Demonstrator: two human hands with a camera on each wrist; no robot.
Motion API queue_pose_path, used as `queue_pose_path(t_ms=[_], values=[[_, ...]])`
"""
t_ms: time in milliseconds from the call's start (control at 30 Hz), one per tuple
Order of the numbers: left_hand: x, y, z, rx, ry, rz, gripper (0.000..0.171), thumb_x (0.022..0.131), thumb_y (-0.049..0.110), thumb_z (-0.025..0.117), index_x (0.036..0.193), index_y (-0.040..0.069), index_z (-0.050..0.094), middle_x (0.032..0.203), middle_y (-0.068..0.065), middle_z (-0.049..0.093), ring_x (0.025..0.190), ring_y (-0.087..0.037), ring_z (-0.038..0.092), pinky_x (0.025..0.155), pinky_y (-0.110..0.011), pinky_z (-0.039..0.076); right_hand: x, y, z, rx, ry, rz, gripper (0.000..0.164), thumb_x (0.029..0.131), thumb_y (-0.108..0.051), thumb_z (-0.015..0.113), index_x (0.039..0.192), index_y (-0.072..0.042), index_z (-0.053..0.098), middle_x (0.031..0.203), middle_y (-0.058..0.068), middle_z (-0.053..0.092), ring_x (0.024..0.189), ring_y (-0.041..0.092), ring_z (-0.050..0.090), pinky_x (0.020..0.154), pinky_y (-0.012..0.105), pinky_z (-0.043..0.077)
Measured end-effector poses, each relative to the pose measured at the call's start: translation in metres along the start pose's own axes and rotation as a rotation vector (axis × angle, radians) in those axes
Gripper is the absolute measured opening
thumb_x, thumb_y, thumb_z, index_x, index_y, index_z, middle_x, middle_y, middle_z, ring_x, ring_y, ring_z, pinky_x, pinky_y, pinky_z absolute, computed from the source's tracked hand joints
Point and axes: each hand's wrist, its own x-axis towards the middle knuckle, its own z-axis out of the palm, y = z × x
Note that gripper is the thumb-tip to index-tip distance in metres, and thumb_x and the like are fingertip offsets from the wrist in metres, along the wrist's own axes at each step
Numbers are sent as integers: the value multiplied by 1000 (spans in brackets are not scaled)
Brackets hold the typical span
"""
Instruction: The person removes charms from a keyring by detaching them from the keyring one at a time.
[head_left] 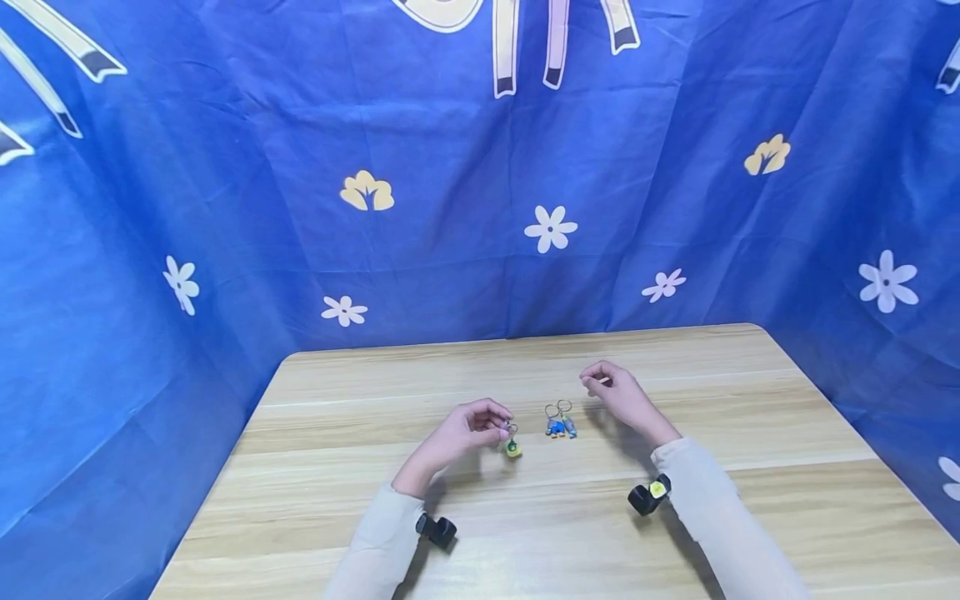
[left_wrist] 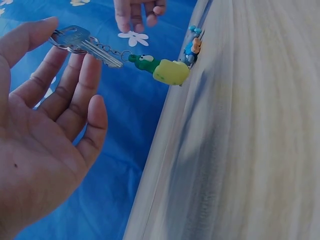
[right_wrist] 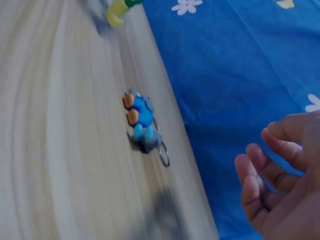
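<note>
My left hand [head_left: 467, 427] holds a key ring up by its top, thumb against the fingers. A silver key [left_wrist: 97, 51] hangs from that ring, together with a short chain and a green-and-yellow figure keychain [left_wrist: 171, 73]. The figure dangles above the tabletop. To its right, two more keychains lie side by side: a blue figure keychain with orange feet [head_left: 556, 428] and a blue-grey keychain [head_left: 571, 427], each with a metal ring. Beyond them on the right, my right hand [head_left: 618, 398] hovers with loosely bent fingers and nothing in them.
The wood-grain table [head_left: 360, 517] has a back edge close to a blue patterned cloth [head_left: 450, 250], which also hangs at both sides. A black wrist camera [head_left: 437, 530] sits on the left sleeve, another black camera [head_left: 648, 495] on the right.
</note>
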Motion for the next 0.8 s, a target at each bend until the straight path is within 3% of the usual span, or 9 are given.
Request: queue_pose_path(t_ms=[333, 600, 800], values=[[0, 1, 1, -6, -12, 10, 32, 88, 8, 65, 117, -5, 58, 105, -17, 66, 88, -10, 62, 80, -23, 53, -15, -14, 15, 63, -121, -71, 25, 96, -18, 57, 109, 3, 62, 104, 23, 64, 88, 18, 60, 78, 25, 49], [0, 1, 3, 6, -13, 28, 31, 88, 6, 64, 116, -6, 59, 107, -22, 66, 87, -7, 62, 79, -22, 53, -25, -20, 40, 105, -233, -201, 32, 94, -27, 60, 108, 1, 64, 96, 15, 69, 82, 20, 65, 70, 26, 52], [0, 2, 3, -5, -9, 17, 31, 88, 6, 63, 116, -6, 58, 107, -23, 66, 87, -11, 63, 80, -23, 54, -29, -22, 58, 119, -283, -169, 32, 93, -24, 61, 116, -2, 62, 110, 18, 66, 89, 20, 63, 77, 24, 51]])
